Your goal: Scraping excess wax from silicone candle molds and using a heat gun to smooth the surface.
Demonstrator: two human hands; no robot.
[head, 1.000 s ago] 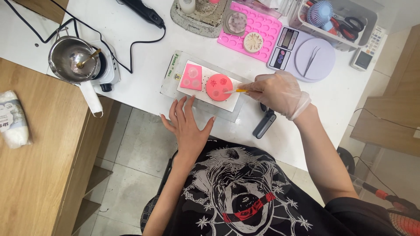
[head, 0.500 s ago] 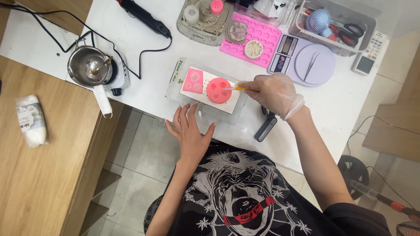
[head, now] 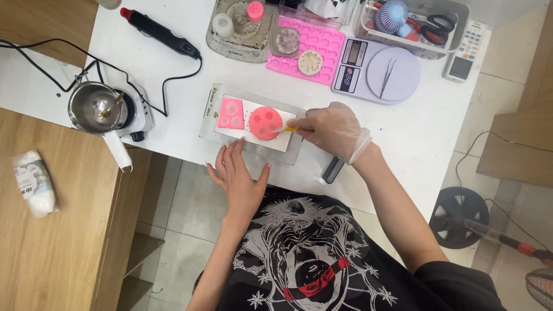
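Note:
A round pink mould [head: 265, 122] and a square pink mould [head: 230, 114] lie on a white sheet over a clear cutting mat [head: 212, 109] near the table's front edge. My right hand [head: 331, 131], in a thin clear glove, grips a small orange-handled tool [head: 288, 129] whose tip touches the round mould's right side. My left hand [head: 239, 178] is bare, fingers spread, resting flat at the mat's near edge just below the moulds. It holds nothing.
A small metal pot [head: 92, 106] sits on a hotplate [head: 138, 112] at left. Behind stand a black heat tool [head: 158, 31], a pink tray mould [head: 311, 49], a kitchen scale [head: 377, 72] with tweezers and a clear box [head: 415, 23]. A dark narrow object [head: 333, 170] lies by my right wrist.
The view shifted, so everything sits further right and lower in frame. My right hand stays on the tool at the round mould; my left hand remains flat below the mat.

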